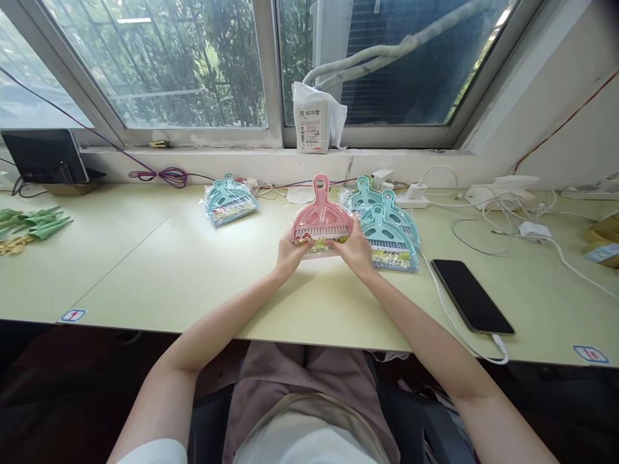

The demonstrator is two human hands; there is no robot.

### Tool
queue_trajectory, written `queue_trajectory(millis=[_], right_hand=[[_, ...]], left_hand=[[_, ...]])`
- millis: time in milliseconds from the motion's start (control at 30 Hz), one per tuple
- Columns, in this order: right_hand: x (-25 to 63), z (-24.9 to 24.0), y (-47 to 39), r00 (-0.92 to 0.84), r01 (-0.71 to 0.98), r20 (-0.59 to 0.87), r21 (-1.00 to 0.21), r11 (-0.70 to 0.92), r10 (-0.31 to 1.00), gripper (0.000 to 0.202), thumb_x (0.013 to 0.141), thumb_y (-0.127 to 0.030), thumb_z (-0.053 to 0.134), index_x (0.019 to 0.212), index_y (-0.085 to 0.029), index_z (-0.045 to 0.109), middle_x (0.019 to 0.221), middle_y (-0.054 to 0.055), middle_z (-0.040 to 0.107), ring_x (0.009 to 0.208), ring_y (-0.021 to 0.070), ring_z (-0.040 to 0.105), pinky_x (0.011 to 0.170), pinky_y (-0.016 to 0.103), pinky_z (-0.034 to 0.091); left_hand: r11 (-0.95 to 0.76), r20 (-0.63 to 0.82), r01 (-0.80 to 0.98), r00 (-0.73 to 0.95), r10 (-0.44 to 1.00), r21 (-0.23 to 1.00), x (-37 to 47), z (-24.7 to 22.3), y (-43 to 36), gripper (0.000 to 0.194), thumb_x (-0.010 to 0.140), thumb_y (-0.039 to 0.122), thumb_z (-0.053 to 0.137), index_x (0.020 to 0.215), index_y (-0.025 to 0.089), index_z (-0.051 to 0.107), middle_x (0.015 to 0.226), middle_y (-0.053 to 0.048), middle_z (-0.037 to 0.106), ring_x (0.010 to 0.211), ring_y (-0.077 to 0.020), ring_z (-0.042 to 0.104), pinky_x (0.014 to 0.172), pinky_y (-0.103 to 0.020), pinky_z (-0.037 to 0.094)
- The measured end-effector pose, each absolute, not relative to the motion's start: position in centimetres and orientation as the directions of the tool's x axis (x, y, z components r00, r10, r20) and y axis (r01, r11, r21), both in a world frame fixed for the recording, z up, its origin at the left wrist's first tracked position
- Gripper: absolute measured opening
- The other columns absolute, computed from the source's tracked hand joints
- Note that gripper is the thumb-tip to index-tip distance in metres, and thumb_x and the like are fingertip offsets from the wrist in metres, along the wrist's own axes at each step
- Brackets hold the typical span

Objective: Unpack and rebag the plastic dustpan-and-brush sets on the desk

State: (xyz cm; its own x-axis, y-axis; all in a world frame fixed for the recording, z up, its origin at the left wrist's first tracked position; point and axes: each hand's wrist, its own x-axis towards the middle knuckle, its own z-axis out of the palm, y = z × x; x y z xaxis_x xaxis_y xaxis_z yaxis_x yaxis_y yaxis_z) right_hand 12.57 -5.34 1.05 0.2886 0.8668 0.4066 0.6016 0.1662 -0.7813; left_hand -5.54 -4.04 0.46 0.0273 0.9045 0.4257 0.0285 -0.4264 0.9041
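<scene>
A pink mini dustpan and brush set (pixel 321 212) in clear wrapping is held up over the middle of the table, its handle pointing away from me. My left hand (pixel 291 252) grips its lower left edge, thumb on the front. On the lower right edge my right hand (pixel 356 250) is closed the same way. Just right of it lie several wrapped turquoise dustpan sets (pixel 387 222), overlapping one another and partly behind my right hand. Another turquoise dustpan set (pixel 229 201) lies apart, farther left near the back of the table.
A phone (pixel 471 296) on a charging cable lies at right, before tangled white cables (pixel 507 212). Coiled wires (pixel 173 177) lie along the wall. A tablet (pixel 44 156) stands at far left, behind green pieces (pixel 41 221). A tissue pack (pixel 313 122) sits on the windowsill.
</scene>
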Motion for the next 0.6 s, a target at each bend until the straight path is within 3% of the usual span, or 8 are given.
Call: queue_trajectory(millis=[100,467,600], right_hand=[[12.6,1.1,-5.2,0.286,0.596,0.381,-0.789,0.148,0.879,0.099,0.060,-0.054,0.081,0.144,-0.022,0.039,0.129,0.016,0.062,0.117,0.0401,0.058,0.091,0.049,0.049],[14.1,1.6,-3.9,0.126,0.523,0.434,-0.793,0.313,0.892,0.084,0.067,-0.044,0.077,0.142,-0.021,0.045,0.131,0.014,0.062,0.121,0.0379,0.056,0.102,0.052,0.042],[15.6,1.9,-3.3,-0.057,0.497,0.415,-0.777,0.386,0.908,0.080,0.071,-0.040,0.073,0.143,-0.020,0.044,0.134,0.014,0.060,0.124,0.0352,0.054,0.105,0.051,0.040]], left_hand=[[-0.418,0.417,0.030,0.028,0.908,0.908,-5.6,0.2,-3.8,0.051,0.066,0.032,0.079,0.112,0.015,0.065,0.102,-0.008,0.071,0.095,-0.0224,0.065,0.085,-0.034,0.051],[-0.292,0.293,-0.089,0.001,0.956,0.952,-6.0,0.4,-3.0,0.047,0.059,0.031,0.082,0.101,0.015,0.067,0.093,-0.005,0.071,0.084,-0.0197,0.066,0.078,-0.034,0.053],[-0.228,0.231,-0.121,0.013,0.973,0.966,-6.2,0.8,-3.1,0.048,0.056,0.030,0.084,0.099,0.014,0.068,0.091,-0.005,0.072,0.084,-0.0202,0.067,0.080,-0.035,0.053]])
